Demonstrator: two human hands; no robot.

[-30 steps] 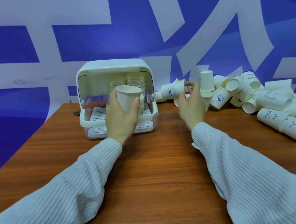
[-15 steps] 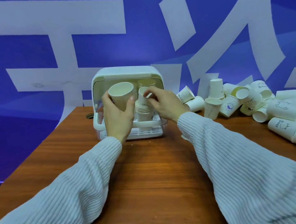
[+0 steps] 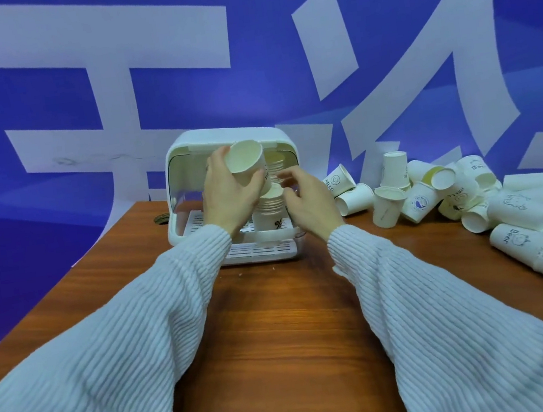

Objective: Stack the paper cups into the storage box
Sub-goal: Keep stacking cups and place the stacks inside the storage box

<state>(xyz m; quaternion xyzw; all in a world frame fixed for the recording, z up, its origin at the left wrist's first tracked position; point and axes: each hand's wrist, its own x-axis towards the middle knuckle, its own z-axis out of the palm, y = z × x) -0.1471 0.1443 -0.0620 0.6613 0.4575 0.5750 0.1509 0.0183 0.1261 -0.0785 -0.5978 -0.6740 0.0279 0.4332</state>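
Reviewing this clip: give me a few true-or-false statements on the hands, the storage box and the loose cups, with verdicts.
1. The left hand holds a plain white paper cup. True.
2. The white plastic storage box is closed. False: its front is open, with a stack of cups inside.
3. The right hand holds a cup. False: its grip is empty, fingers relaxed beside the stack.
4. Loose white paper cups lie right of the box on the brown wooden table. True.
5. The loose cups all stand upright. False: most lie tipped over.
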